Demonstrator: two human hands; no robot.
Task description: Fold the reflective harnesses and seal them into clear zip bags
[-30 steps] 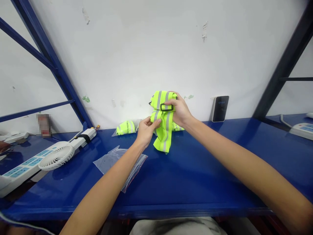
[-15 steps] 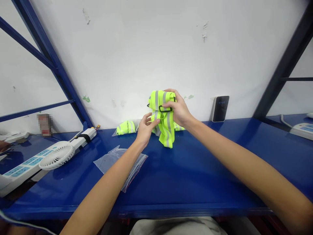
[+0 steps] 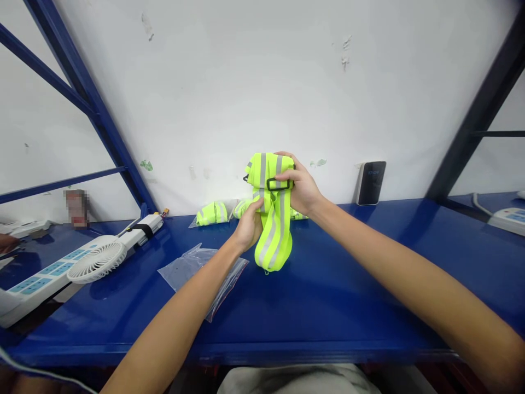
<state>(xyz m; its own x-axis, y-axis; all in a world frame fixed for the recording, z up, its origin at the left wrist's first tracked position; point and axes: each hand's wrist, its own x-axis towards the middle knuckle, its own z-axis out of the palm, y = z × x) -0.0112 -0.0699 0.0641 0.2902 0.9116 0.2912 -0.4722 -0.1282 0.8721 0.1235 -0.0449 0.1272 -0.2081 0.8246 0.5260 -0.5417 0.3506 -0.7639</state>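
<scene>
A neon-yellow reflective strap [image 3: 274, 241] with grey stripes is held up above the table, its upper part folded into a bundle and a loop hanging below. My right hand [image 3: 302, 186] grips the bundle from the right, thumb in front near a black plastic buckle [image 3: 278, 184]. My left hand [image 3: 249, 225] is closed on the strap lower down, at the left side of the hanging loop; some of its fingers are hidden behind the strap. Behind the hands, a bagged neon-yellow bundle [image 3: 212, 214] lies against the wall, with more neon-yellow bundles partly covered by the held strap.
An opened clear plastic bag [image 3: 184, 268] lies on the blue table [image 3: 348, 306] beneath my left forearm. At left are a white fan [image 3: 97, 264] and a power strip [image 3: 41, 279]. A phone-like device [image 3: 371, 183] leans on the wall at right. Blue metal posts frame both sides.
My left hand has shifted slightly right and down and closed further on the strap. The hanging part now forms a longer, rounder loop. My right hand stays nearly in place.
</scene>
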